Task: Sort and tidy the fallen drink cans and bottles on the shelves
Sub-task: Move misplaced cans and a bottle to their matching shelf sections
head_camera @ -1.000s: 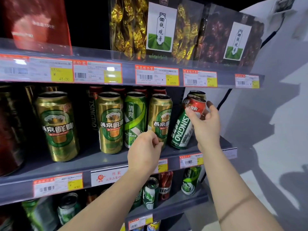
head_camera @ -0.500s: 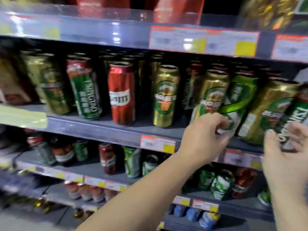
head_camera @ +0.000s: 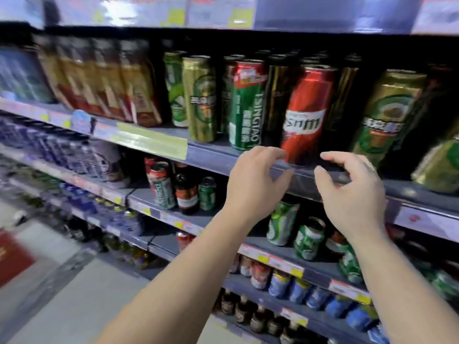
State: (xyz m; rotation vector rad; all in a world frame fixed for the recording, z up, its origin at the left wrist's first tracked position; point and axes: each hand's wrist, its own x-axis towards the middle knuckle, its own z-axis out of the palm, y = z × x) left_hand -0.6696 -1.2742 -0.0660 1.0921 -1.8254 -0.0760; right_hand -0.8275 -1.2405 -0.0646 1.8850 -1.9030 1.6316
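Note:
A red can [head_camera: 306, 115] stands on the grey middle shelf [head_camera: 213, 155], with a green Tsingtao can [head_camera: 246, 105] at its left and a gold-green can [head_camera: 387, 115] at its right. My left hand [head_camera: 255, 180] hovers just below the Tsingtao can at the shelf's front lip, fingers apart, holding nothing. My right hand [head_camera: 352, 192] is beside it, below the red can, also spread and holding nothing. Another gold-green can [head_camera: 202, 100] stands further left. One shelf down, several green cans [head_camera: 283, 222] lean at angles.
Boxed packs [head_camera: 104, 80] fill the left of the middle shelf. A green-red can [head_camera: 161, 187], a dark bottle [head_camera: 186, 194] and a small green can [head_camera: 207, 193] stand one shelf down. Lower shelves hold blue cans [head_camera: 298, 289] and brown bottles [head_camera: 258, 316]. The aisle floor [head_camera: 62, 281] lies at lower left.
The view has swung left along the shelf. My right hand has let go of the Tsingtao can at the shelf's right end. Both hands have moved left and opened.

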